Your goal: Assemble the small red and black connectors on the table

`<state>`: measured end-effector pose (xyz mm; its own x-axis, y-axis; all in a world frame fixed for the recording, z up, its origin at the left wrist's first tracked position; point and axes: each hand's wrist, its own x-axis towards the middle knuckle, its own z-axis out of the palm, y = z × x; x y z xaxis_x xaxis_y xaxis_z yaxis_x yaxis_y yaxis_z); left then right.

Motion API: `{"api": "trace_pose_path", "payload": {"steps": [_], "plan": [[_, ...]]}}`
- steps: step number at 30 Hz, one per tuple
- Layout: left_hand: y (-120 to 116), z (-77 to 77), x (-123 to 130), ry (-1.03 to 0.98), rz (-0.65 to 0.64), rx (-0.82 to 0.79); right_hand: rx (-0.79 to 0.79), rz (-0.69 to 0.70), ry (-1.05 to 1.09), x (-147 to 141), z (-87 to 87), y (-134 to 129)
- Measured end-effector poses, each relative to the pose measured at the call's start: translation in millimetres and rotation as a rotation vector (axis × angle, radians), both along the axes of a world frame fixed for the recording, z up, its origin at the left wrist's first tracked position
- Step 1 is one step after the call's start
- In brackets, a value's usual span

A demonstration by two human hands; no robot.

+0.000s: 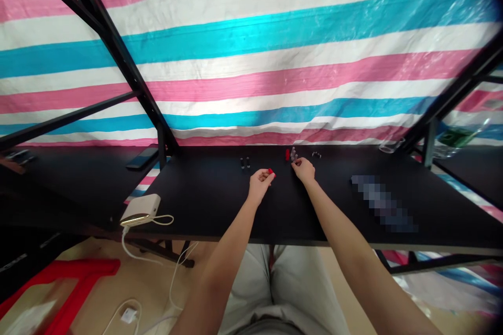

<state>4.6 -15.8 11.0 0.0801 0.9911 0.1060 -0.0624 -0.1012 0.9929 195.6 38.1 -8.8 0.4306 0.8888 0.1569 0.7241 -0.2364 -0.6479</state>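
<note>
Over the middle of the black table [220,204], my left hand [259,183] pinches a small red piece [271,171] between thumb and fingers. My right hand [304,169] is at the near side of a small cluster of pale, clear-looking pieces [293,153], its fingertips closed together; whether they grip one of them is too small to tell. Just left of that cluster is a red piece [287,155]. Two small dark pieces with light ends [245,163] are side by side further left. Some more small dark and light pieces [316,155] lie right of my right hand.
A white box with a cable [141,208] sits at the table's left edge. A phone-like dark slab [142,158] lies beyond it. At right are a blurred-out long object [381,203] and a clear cup [392,144]. Black frame bars rise on both sides.
</note>
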Motion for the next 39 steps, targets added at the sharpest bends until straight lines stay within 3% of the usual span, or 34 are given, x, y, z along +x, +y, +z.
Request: {"api": "trace_pose_path", "payload": {"steps": [6, 11, 15, 22, 32, 39], "plan": [[26, -8.7, 22, 0.323, -0.028, 0.207, 0.342, -0.111, 0.187, -6, -3.2, -26], [57, -6.0, 53, 0.564, -0.006, 0.274, 0.538, -0.086, 0.236, -9, -2.6, -40], [69, -5.4, 71, 0.708, 0.043, 0.302, 0.552, -0.097, 0.243, -7, -2.9, -38], [69, -10.7, 82, 1.009, 0.132, 0.277, 0.566, -0.079, 0.256, -9, -3.7, -37], [67, -7.8, 91, 1.073, 0.191, 0.19, 0.547, -0.074, 0.264, -11, -3.0, -38], [53, 3.3, 76, 1.067, 0.086, 0.239, 0.537, -0.04, 0.256, -12, -1.4, -40]]}}
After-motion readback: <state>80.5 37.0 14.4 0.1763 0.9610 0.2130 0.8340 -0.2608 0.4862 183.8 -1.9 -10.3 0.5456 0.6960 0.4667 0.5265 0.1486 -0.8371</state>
